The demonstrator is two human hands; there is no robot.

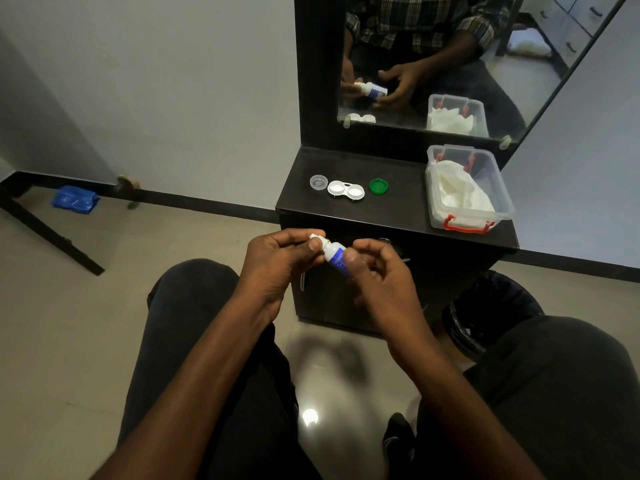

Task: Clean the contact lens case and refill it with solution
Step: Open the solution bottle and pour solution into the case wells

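The left hand (277, 258) is pinching the cap of the solution bottle (335, 257) — the right hand (375, 271) is gripping its body. Uncapping looks underway; next, pouring into the open lens case (345, 190) at twelve o'clock.

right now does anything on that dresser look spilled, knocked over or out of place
Nothing stands out. The open lens case sits flat on the dark dresser top, with a clear cap and a green cap lying beside it. No spill shows. Both hands hold the solution bottle in front of the dresser.
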